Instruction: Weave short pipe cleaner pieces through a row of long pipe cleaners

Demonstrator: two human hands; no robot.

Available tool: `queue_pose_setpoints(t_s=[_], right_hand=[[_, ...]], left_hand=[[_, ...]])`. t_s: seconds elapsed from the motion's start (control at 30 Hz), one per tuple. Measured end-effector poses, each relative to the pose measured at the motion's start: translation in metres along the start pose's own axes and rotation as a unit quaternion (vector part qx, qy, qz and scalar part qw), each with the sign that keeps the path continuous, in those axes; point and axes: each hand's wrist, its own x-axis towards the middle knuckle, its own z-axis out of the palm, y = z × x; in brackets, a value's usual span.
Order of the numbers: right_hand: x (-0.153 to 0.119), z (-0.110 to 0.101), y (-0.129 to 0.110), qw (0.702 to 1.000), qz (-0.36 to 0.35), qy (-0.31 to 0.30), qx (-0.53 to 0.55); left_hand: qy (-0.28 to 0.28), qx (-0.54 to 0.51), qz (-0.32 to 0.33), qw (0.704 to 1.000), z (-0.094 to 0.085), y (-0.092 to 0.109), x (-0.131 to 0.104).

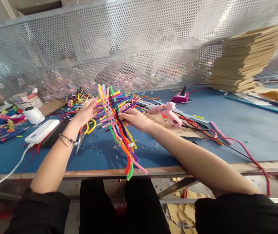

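Note:
A woven strip of colorful pipe cleaners point(110, 112) hangs above the blue tabletop, its loose ends sticking out on several sides and dangling over the front edge. My left hand point(87, 112) grips the strip's left side, its fingers partly hidden behind the stems. On the right side, my right hand point(134, 118) pinches the weave between thumb and fingers. Below my left hand lie scissors point(80, 140) with yellow and orange handles. A pink hot glue gun point(170, 114) rests to the right of my right hand, on a brown board.
A white power bank point(42, 130) with a cable, a white spool point(34, 116) and piles of pipe cleaners point(80, 97) lie at left. Rightward are a purple socket block point(179, 97), red cords point(244, 148) and a tall cardboard stack point(246, 61). A perforated metal screen point(143, 39) stands behind.

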Motion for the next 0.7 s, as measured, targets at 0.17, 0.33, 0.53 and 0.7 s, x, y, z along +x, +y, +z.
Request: queue_pose_setpoints(t_s=[0.17, 0.33, 0.53, 0.7], right_hand=[[0.004, 0.003, 0.009, 0.998, -0.004, 0.048, 0.026], [-0.001, 0.009, -0.003, 0.997, -0.03, 0.044, 0.057], [-0.002, -0.006, -0.013, 0.988, -0.067, 0.099, 0.095], [-0.001, -0.023, -0.017, 0.979, -0.095, 0.161, 0.085]], left_hand=[[-0.121, -0.018, -0.074, 0.99, 0.023, -0.02, -0.012], [-0.075, -0.031, -0.073, 0.994, 0.037, -0.025, -0.01], [0.076, -0.049, -0.026, 0.996, -0.006, -0.024, -0.002], [0.155, -0.054, 0.017, 0.986, -0.052, -0.033, -0.007]])
